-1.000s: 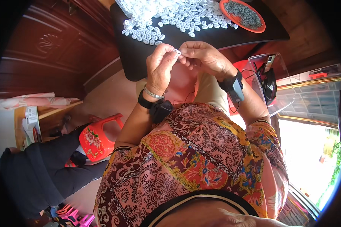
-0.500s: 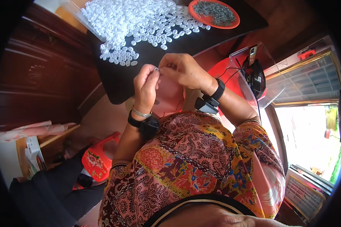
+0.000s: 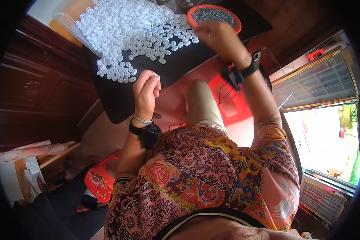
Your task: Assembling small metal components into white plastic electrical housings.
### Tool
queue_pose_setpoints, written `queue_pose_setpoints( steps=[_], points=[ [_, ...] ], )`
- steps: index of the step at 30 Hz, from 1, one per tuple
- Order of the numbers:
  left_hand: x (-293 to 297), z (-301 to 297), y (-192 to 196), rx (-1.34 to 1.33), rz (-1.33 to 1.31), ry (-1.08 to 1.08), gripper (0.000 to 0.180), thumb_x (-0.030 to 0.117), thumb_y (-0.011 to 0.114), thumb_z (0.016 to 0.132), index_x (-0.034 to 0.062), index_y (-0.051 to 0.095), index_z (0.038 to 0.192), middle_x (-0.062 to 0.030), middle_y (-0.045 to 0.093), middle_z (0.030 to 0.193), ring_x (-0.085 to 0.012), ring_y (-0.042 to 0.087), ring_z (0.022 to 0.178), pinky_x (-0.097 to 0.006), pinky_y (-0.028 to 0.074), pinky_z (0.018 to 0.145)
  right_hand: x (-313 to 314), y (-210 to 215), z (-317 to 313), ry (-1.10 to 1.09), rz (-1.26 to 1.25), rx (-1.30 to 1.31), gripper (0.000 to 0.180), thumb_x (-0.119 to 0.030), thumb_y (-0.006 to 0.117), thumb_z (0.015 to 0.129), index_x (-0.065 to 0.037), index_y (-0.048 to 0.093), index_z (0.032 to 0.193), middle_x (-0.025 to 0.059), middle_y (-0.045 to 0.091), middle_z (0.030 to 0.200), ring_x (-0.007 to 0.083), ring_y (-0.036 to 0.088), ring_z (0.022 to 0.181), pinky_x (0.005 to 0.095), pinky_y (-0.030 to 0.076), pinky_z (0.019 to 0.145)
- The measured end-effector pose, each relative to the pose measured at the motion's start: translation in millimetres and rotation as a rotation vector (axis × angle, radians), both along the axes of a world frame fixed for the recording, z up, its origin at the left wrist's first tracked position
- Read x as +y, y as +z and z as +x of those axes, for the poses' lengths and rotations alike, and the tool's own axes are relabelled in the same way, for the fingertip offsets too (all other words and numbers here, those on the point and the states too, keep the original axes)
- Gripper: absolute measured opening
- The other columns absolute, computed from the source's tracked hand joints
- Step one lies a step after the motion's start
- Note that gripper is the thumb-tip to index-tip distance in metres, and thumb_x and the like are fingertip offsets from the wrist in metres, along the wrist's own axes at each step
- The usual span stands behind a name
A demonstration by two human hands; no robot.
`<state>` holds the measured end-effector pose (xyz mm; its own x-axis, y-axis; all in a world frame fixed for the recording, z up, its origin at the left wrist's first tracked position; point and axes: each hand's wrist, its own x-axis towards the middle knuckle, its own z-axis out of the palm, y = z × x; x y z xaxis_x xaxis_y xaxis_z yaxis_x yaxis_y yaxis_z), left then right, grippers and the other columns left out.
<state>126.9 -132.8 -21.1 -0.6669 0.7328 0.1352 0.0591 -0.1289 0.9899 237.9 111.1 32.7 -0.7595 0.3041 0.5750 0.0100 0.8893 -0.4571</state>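
My left hand (image 3: 146, 94) is closed in front of the table edge, pinching a small white oval plastic piece (image 3: 157, 76) between thumb and forefinger. Farther off to the right, my right hand (image 3: 222, 40) is over the table beside an orange dish (image 3: 239, 29), overlapping its near rim. Motion blurs its fingers, so whether they hold anything cannot be made out. Small grey metal-looking pieces (image 3: 214, 16) fill the dish. A large heap of white oval pieces with holes (image 3: 120, 30) spreads over the dark table (image 3: 180, 60), left of the dish.
A clear plastic bin (image 3: 66, 20) lies at the heap's left side. Below the table's right side stands a red plastic stool (image 3: 228, 108) with a cable on it. A phone (image 3: 257, 57) shows behind my right wrist. Another red flowered seat (image 3: 98, 184) is at lower left.
My right hand has left my left hand and swung forward and right to the orange dish. My left hand keeps its pinch, with the white piece now showing more clearly.
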Motion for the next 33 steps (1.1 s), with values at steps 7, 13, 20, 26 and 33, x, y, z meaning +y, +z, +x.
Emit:
queue_pose_setpoints(
  steps=[7,13,20,26,33],
  points=[
    [-1.7,-1.4,0.8,-0.052,-0.008,-0.022,0.015,0.013,0.048,0.089,0.0051,0.051,0.076,0.0012,0.049,0.063,-0.0038,0.038,0.052,-0.018,0.031,0.048,131.2,-6.9,-13.3,-0.153,0.297,-0.318,0.023,-0.026,0.059,0.077,-0.006,0.068,0.086,0.0133,0.066,0.082,0.0304,0.063,0.078,0.0395,0.048,0.071],
    [-5.0,-2.0,-1.6,0.02,-0.028,-0.018,0.016,0.013,0.045,0.09,0.0067,0.05,0.077,0.0014,0.049,0.064,-0.0045,0.039,0.053,-0.019,0.032,0.049,118.1,-17.1,-44.7,-0.043,0.326,-0.415,0.022,-0.025,0.058,0.076,-0.009,0.068,0.087,0.012,0.066,0.084,0.03,0.062,0.08,0.0385,0.049,0.072],
    [-5.0,-2.5,-5.1,0.006,0.021,-0.017,0.013,0.012,0.049,0.088,0.0042,0.052,0.078,0.0003,0.05,0.063,-0.0042,0.04,0.052,-0.019,0.032,0.048,117.8,-34.6,-68.1,-0.182,0.351,-0.517,0.022,-0.018,0.053,0.078,-0.014,0.069,0.092,0.0116,0.065,0.084,0.0297,0.062,0.08,0.0401,0.048,0.073],
    [-4.9,-1.6,-4.6,0.005,0.033,-0.02,0.013,0.011,0.049,0.088,0.0034,0.052,0.079,-0.0002,0.05,0.063,-0.0044,0.04,0.052,-0.019,0.032,0.048,111.5,-31.7,-75.8,-0.15,0.473,-0.541,0.021,-0.017,0.052,0.078,-0.014,0.069,0.09,0.0124,0.065,0.084,0.0312,0.062,0.082,0.0419,0.048,0.07],
    [-6.2,-1.9,-4.8,0.007,0.047,-0.023,0.013,0.011,0.048,0.088,0.0027,0.052,0.079,-0.0005,0.05,0.063,-0.0045,0.04,0.053,-0.019,0.032,0.048,111.6,-27.9,-76.9,-0.14,0.438,-0.556,0.021,-0.015,0.052,0.078,-0.012,0.069,0.09,0.013,0.065,0.084,0.0321,0.062,0.082,0.0421,0.047,0.07]
  ],
)
